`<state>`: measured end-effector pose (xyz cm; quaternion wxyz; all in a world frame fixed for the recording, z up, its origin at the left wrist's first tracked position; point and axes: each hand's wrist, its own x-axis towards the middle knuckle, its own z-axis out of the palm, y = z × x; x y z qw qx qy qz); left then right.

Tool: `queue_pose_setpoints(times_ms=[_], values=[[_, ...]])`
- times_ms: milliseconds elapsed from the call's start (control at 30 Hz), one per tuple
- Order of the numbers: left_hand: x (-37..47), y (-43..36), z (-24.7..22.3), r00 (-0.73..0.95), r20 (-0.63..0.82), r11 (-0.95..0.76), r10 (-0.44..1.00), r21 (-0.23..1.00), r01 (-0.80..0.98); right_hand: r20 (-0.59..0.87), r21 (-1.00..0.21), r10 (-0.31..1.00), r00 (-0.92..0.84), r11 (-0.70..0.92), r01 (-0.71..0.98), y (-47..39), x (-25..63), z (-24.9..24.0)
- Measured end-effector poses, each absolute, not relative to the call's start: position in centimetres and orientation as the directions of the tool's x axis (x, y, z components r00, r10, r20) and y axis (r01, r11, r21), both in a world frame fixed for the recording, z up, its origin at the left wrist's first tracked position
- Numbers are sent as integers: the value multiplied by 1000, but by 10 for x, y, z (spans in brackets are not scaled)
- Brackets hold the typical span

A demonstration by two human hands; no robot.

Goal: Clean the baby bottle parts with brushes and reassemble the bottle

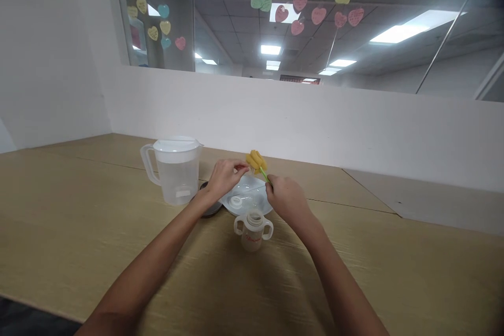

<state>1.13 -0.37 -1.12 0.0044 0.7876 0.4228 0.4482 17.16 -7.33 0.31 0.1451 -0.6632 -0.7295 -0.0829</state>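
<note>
A sponge bottle brush with a yellow head (256,160) and a green stem is held in my right hand (288,197), its fingers wrapped round the stem. My left hand (227,176) is pinched closed beside the yellow head; something small and clear seems to be at its fingertips, too small to name. Both hands are above a white basin (255,205), in which a white ring-shaped piece (235,201) lies. Nearer to me stands a baby bottle (252,233), upright and uncapped, with two side handles and red lettering.
To the left stands a clear plastic pitcher (177,173) with a white lid and a handle. A dark round object (211,211) is partly hidden by my left forearm and the basin. Behind the wooden table (79,199) rises a white wall (299,121) below a window.
</note>
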Motion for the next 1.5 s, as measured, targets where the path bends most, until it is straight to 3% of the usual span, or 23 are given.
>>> queue_pose_setpoints(times_ms=[133, 600, 767, 1233, 1500], values=[[13, -3, -11, 196, 679, -607, 707, 441, 661, 335, -26, 940, -68, 81, 996, -75, 170, 5], [1, 4, -9, 110, 637, -492, 763, 462, 738, 286, -2, 952, -110, 115, 993, -89, 171, 12], [4, -2, -6, 148, 633, -535, 760, 481, 694, 279, 27, 955, -100, 96, 995, -93, 169, 13], [15, -12, -8, 305, 712, -689, 633, 338, 641, 296, -21, 954, -38, 47, 999, -86, 172, 13], [3, -2, -5, 166, 717, -584, 677, 386, 715, 290, -14, 954, -77, 84, 996, -94, 173, 17]])
